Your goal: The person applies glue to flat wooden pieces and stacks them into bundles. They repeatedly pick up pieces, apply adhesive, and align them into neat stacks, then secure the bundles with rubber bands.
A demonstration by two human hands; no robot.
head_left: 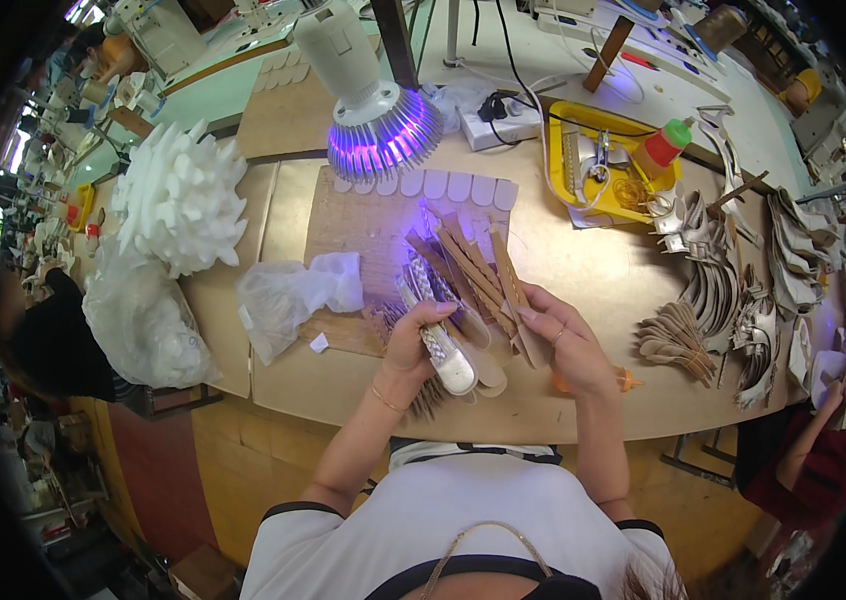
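My left hand (pixel 411 345) is closed round a silver braided strap (pixel 455 368) with a pale, rounded end that points toward me. My right hand (pixel 573 350) pinches a flat brown strip (pixel 513 275) between thumb and fingers. Between the two hands stands a fanned bunch of brown strips (pixel 468 262) with stitched-looking edges; which hand supports each one, I cannot tell. More grey-silver strips (pixel 425 400) show under my left hand. Beneath the bunch, tan rounded ends (pixel 490 372) stick out. Part of an orange object (pixel 627 380) lies beside my right wrist.
A lamp (pixel 383 130) glowing violet hangs over a board (pixel 338 230) bearing pale rounded pieces (pixel 458 187). Left are a plastic bag (pixel 293 300) and white spiky stack (pixel 181 200). Right are a yellow tray (pixel 555 172), red bottle (pixel 663 150) and strap bundles (pixel 683 338). Other people sit at both sides.
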